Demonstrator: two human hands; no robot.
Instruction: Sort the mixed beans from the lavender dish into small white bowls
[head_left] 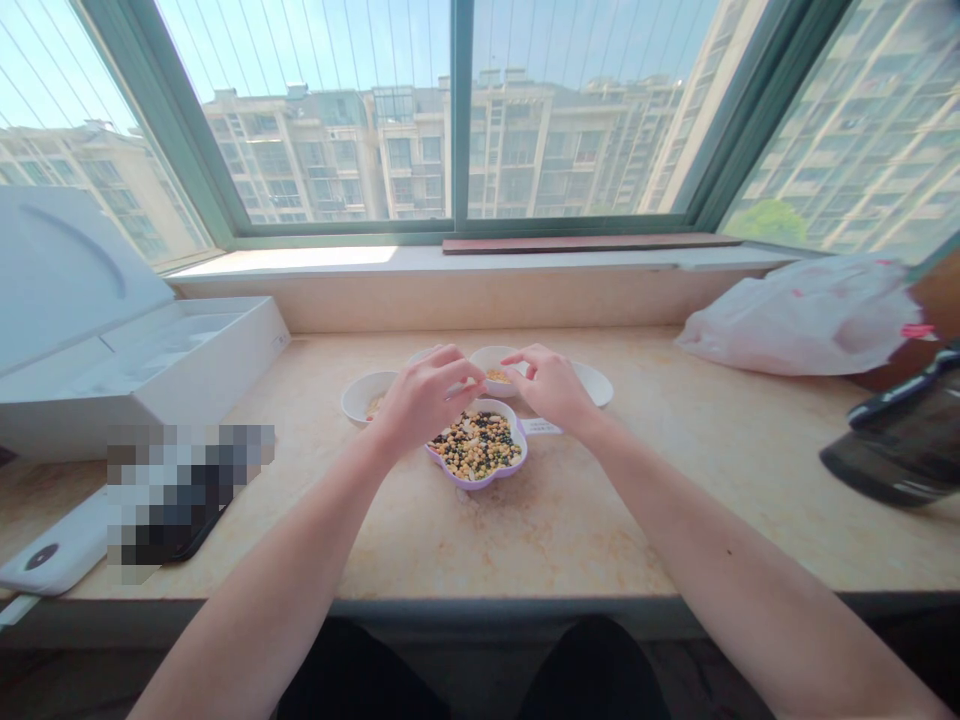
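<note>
A purple-rimmed, scalloped bowl (519,458) holds mixed black, yellow and green beans with a few pale pieces. Over its far left edge is my left hand (431,392), fingers bent together in a pinch; whatever they may hold is too small to make out. My right hand (553,385) hovers beside a small white bowl (491,354) of yellow beans, its thumb and fingers curved and apart, with nothing visible in them. A white dish (354,392) with some pale contents lies left of my left hand. Another white dish (596,384) is partly hidden behind my right hand.
At left stand an open white box (217,350), a white device (67,540) and a blurred-out dark object (202,510). To the right are a white plastic bag (802,315) and a dark pitcher (900,440). A window sill (337,262) runs behind the counter.
</note>
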